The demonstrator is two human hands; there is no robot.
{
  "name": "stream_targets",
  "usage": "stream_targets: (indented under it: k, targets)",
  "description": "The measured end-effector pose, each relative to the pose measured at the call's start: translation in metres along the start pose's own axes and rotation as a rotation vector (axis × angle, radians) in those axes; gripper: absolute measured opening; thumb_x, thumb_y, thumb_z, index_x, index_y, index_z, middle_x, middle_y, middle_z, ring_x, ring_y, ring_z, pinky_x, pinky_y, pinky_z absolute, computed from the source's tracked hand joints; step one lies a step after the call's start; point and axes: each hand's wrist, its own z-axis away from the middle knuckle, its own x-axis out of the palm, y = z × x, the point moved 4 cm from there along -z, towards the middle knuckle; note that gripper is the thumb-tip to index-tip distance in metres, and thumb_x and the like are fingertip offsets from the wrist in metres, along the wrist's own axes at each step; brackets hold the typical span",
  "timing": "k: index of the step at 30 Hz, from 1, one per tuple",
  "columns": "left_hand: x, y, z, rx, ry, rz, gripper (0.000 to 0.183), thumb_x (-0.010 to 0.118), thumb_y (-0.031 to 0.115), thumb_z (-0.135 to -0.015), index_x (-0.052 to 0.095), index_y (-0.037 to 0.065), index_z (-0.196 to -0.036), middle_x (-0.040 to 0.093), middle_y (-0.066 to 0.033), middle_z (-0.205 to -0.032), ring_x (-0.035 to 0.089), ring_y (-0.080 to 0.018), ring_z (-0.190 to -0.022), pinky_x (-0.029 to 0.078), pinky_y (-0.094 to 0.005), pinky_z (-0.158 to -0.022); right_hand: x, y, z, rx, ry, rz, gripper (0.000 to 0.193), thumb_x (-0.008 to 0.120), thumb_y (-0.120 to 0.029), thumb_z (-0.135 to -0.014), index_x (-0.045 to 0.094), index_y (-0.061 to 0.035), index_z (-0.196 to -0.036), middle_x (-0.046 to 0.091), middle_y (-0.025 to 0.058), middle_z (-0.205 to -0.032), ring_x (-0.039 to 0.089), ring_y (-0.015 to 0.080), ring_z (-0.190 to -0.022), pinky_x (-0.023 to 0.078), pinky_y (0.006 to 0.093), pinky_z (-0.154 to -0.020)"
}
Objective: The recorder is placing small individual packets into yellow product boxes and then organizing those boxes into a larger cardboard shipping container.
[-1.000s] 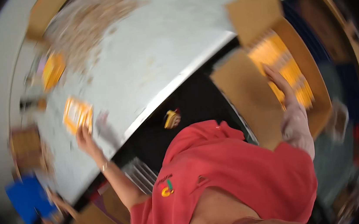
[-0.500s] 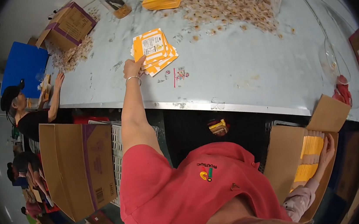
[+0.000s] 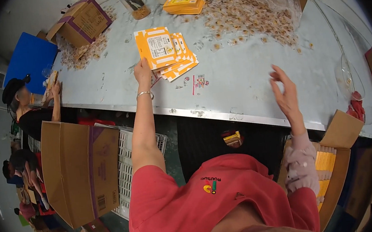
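Up and left of the open carton [image 3: 342, 129], in the head view, your left hand [image 3: 142, 70] has its fingers closed on the near edge of a fan of orange packs [image 3: 155, 46] at the bench [image 3: 244, 69]. Nearer the carton, your right hand [image 3: 286, 94] is empty, fingers loosely spread. Rows of packs [image 3: 324, 160] already stand inside the carton; your sleeve [image 3: 300, 163] partly hides how full it is. Well beyond the carton, another stack [image 3: 183, 4] remains outside, like the fan.
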Motion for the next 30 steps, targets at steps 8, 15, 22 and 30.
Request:
stream_targets:
  k: [8, 15, 22, 30]
  targets:
    - [-0.006, 0.107, 0.094, 0.351, -0.555, 0.464, 0.027, 0.05, 0.023, -0.094, 0.059, -0.003, -0.089, 0.056, 0.0036, -0.074, 0.047, -0.0015, -0.068, 0.038, -0.0179, -0.059, 0.065, -0.078, -0.1, -0.494, 0.044, 0.14, 0.049, 0.063, -0.008, -0.079, 0.048, -0.008, -0.126, 0.043, 0.017, -0.131, 0.045, 0.0327, -0.118, 0.038, 0.0387, -0.097]
    - [0.014, 0.118, 0.13, 0.474, -0.569, 0.266, 0.018, 0.054, 0.015, -0.09, 0.058, -0.002, -0.086, 0.051, 0.0009, -0.064, 0.041, -0.0031, -0.06, 0.034, -0.0214, -0.051, 0.075, -0.056, -0.083, -0.458, -0.063, 0.563, 0.024, 0.062, -0.018, -0.081, 0.059, -0.0072, -0.102, 0.054, 0.0133, -0.113, 0.051, 0.0298, -0.105, 0.041, 0.0394, -0.085]
    - [0.029, 0.162, 0.17, 1.024, -0.321, 0.123, 0.049, 0.057, 0.018, -0.087, 0.042, 0.006, -0.132, 0.062, -0.0126, -0.081, 0.061, -0.0215, -0.068, 0.048, -0.0309, -0.061, 0.05, -0.023, -0.081, 0.006, -0.169, -0.315, 0.016, 0.056, -0.017, -0.087, 0.056, -0.0034, -0.079, 0.053, 0.0028, -0.066, 0.049, 0.0118, -0.061, 0.041, 0.0258, -0.057]
    - [0.05, 0.198, 0.203, 0.266, -1.037, 0.598, 0.029, 0.061, 0.023, -0.086, 0.064, -0.003, -0.098, 0.066, -0.0048, -0.079, 0.061, -0.0102, -0.069, 0.051, -0.0269, -0.063, 0.011, -0.072, -0.08, -0.136, -0.37, -0.198, 0.015, 0.058, -0.015, -0.086, 0.058, -0.0005, -0.087, 0.056, 0.0039, -0.077, 0.049, 0.0114, -0.068, 0.041, 0.026, -0.062]
